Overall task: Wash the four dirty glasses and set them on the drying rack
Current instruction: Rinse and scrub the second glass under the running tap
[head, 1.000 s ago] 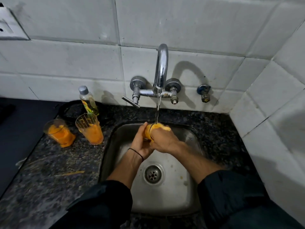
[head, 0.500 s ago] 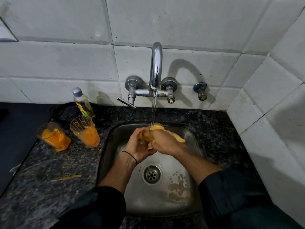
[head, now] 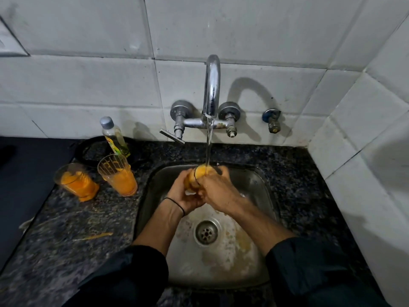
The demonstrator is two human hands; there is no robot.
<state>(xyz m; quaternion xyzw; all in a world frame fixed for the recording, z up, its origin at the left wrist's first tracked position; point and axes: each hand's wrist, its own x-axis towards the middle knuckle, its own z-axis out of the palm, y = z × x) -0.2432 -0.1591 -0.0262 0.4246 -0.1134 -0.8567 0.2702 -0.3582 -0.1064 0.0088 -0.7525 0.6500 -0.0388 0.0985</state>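
Speckled dark granite bench (head: 66,229) around a square stainless steel sink (head: 263,196), white tiled wall (head: 88,85) behind and to the right.

Nearest, two dark sleeves (head: 124,275) at the lower edge, bare forearms reaching up over the basin. Round metal drain strainer (head: 206,232) between the forearms, orange-brown residue smeared on the sink floor beside it. Thin black band (head: 176,203) around the left wrist.

Above the drain, left hand (head: 183,191) wrapped around the near side of an orange-smeared clear drinking glass (head: 200,176), fingers curled under it. Right hand (head: 218,189) closed over the same glass from the right, covering most of its body. Glass held tilted over the sink, mouth up toward the stream, only the orange-coated upper part showing between the hands.

On the bench left of the sink, thin orange sliver (head: 95,235) lying flat near the sink's left edge. Farther back, short clear tumbler coated in orange pulp (head: 76,181), leaning left, and just beside it to the right a taller clear tumbler with orange pulp in its lower half (head: 118,177), upright. Behind these, slim clear bottle of yellow-green liquid with a grey cap (head: 114,138), tilted, standing at a round black dish (head: 93,149).

At the wall, curved chrome tap (head: 212,85) with two round valve bodies, water running (head: 208,147) straight down into the held glass. Small blue-handled stop valve (head: 272,120) to the right of it.
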